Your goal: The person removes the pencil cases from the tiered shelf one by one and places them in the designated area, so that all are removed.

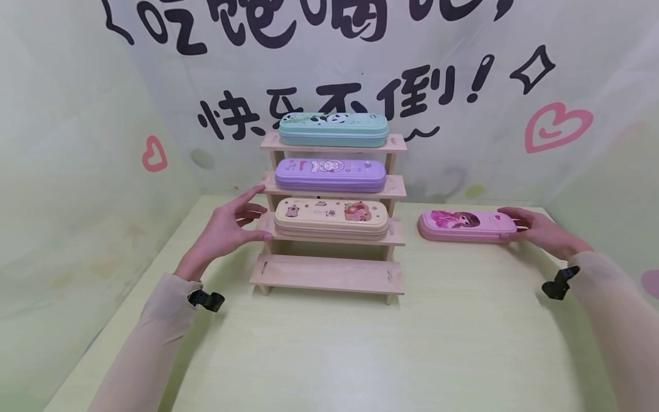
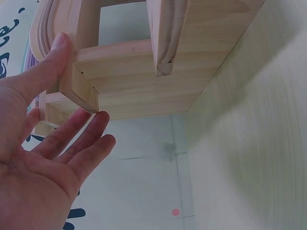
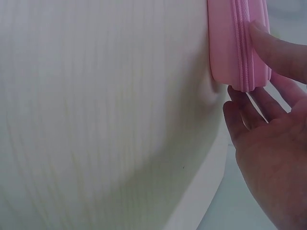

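A stepped wooden display rack (image 1: pixel 329 273) stands at mid-table in the head view. My left hand (image 1: pixel 223 229) holds its left end near the third tier, thumb (image 2: pixel 58 48) on the edge and fingers reaching round the side. A cream pencil case (image 1: pixel 331 218) lies on that tier, close to the thumb. To the right, a pink pencil case (image 1: pixel 463 226) with a girl picture lies flat on the table. My right hand (image 1: pixel 543 232) grips its right end, the thumb (image 3: pixel 276 50) along the zipper side and the fingers at the end.
Above the cream case, a purple pencil case (image 1: pixel 330 175) sits on the second tier and a mint panda pencil case (image 1: pixel 333 130) on the top one. Pale walls with black lettering and pink hearts (image 1: pixel 558 127) close off the table's back and sides.
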`<state>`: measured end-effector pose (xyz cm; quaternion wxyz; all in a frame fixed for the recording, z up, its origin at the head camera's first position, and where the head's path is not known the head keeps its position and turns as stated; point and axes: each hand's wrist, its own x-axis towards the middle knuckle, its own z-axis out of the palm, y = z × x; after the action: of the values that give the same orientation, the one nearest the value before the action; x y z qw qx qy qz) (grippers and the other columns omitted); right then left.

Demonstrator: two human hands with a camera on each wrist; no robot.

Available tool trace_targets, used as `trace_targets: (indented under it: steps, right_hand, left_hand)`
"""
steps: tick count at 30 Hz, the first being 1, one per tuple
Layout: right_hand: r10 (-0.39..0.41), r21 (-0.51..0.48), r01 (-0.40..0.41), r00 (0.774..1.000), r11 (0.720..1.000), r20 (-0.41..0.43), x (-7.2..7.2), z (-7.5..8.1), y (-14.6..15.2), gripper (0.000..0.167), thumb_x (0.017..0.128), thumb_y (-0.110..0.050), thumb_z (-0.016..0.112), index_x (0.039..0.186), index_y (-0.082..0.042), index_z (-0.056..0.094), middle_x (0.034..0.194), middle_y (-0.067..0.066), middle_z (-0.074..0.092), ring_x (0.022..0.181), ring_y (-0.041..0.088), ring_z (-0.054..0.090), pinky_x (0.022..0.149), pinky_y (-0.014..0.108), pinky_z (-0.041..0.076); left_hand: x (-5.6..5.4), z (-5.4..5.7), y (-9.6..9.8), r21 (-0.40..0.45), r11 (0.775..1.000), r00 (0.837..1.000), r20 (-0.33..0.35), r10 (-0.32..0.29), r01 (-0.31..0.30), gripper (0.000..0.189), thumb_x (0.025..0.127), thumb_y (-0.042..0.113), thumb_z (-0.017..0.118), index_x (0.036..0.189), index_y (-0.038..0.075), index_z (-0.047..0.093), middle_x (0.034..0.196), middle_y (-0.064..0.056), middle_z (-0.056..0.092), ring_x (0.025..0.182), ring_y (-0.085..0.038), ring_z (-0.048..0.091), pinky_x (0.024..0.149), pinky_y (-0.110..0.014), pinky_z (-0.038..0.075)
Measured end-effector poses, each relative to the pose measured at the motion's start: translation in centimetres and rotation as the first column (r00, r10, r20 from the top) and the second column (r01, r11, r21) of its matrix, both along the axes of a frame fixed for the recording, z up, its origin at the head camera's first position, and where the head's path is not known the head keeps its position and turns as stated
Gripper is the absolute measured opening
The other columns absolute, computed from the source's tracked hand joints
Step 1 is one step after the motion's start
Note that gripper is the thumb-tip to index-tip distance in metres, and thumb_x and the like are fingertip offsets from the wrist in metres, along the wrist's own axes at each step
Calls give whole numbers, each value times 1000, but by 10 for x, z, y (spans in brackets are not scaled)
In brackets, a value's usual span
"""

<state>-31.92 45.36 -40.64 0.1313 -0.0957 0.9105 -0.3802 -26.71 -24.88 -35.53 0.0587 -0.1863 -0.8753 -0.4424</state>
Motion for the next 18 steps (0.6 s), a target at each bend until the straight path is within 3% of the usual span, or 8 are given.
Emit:
trace_targets:
  steps: [15, 18]
  right_hand:
    - [-6, -1, 6, 1000, 1000, 6, 2, 0, 0, 82, 102, -16, 71, 166, 2, 22, 163, 35, 26, 144, 52, 29, 83, 8, 40]
    - [-5, -5, 5, 1000, 1000, 9, 2, 0, 0, 82, 102, -16, 70, 166, 1, 21, 163, 35, 25, 145, 52, 28, 89, 13, 41]
  left_hand:
    - [-1, 0, 0, -4, 1000, 1000, 12, 4, -4, 106, 78, 17, 97, 165, 35, 37, 134, -17, 67, 122, -35, 65, 113, -49, 50]
    - [-1, 1, 0, -9, 1000, 1000, 10, 6, -5, 106, 78, 17, 97, 165, 34, 37, 135, -17, 66, 122, -35, 65, 113, -49, 50]
